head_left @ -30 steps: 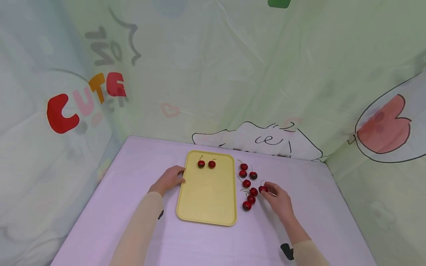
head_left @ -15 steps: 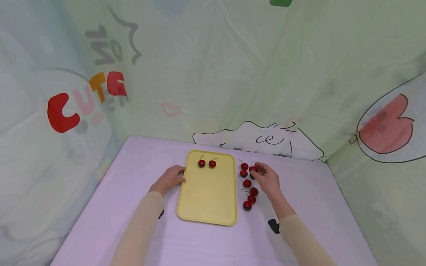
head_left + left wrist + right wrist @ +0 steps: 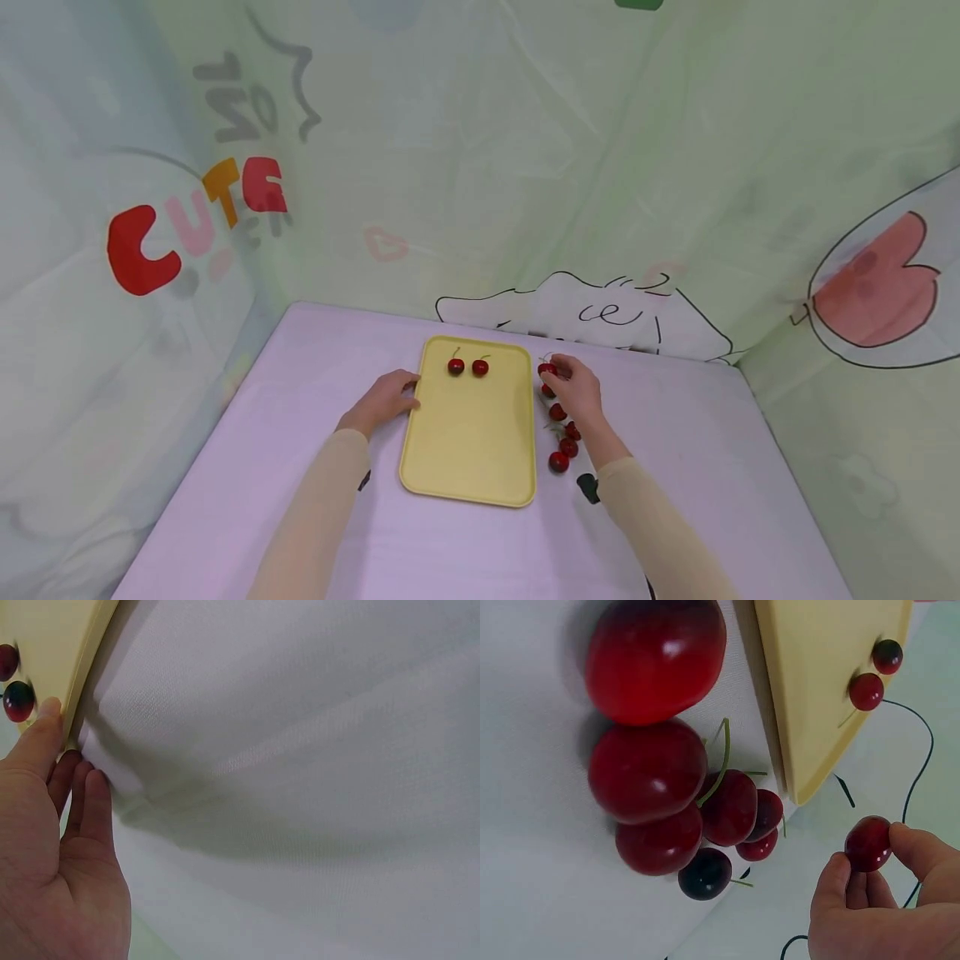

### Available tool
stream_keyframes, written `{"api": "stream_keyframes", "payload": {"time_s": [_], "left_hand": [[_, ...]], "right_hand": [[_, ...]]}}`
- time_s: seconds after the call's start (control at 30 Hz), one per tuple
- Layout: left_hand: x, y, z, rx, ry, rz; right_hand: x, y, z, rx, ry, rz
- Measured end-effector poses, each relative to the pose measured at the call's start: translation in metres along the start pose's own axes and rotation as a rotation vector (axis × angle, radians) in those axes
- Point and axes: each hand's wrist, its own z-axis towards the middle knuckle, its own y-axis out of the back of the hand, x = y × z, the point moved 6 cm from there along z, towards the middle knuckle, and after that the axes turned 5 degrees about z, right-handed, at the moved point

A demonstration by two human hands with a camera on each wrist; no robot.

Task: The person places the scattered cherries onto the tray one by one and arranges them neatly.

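Observation:
My right hand (image 3: 577,390) pinches a dark red cherry (image 3: 868,844) between thumb and fingertips, close to the tray's far right corner in the head view. Below that hand, several more cherries (image 3: 649,772) with green stems lie in a loose row on the table. The yellow rectangular tray (image 3: 468,442) lies at the middle of the table. Two cherries, a left one (image 3: 456,367) and a right one (image 3: 480,367), sit near its far edge. My left hand (image 3: 382,400) grips the tray's left rim, with one digit over the rim and other fingers at its outer side.
A pale lilac cloth covers the table (image 3: 660,467). Printed curtains (image 3: 480,167) rise behind it and at both sides. Dark wrist-worn pieces show by each sleeve.
My right hand has carried its cherry from the right of the loose cherries, away from me and leftward, towards the tray's far right corner. My left hand stays on the rim.

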Motion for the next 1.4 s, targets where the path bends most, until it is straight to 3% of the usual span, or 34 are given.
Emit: {"api": "stream_keyframes", "payload": {"time_s": [0.43,0.87,1.1,1.4], "left_hand": [[0.0,0.0,0.0,-0.004,-0.011,0.01],[0.0,0.0,0.0,0.009,0.022,-0.003],[0.0,0.001,0.0,-0.001,0.002,0.017],[-0.002,0.001,-0.001,0.0,-0.015,0.027]], "right_hand": [[0.005,-0.033,0.017,0.004,0.025,-0.012],[0.004,-0.061,0.029,0.026,0.072,-0.12],[0.015,-0.07,0.021,0.066,0.096,-0.151],[0.008,-0.078,0.022,0.056,0.103,-0.179]]}}
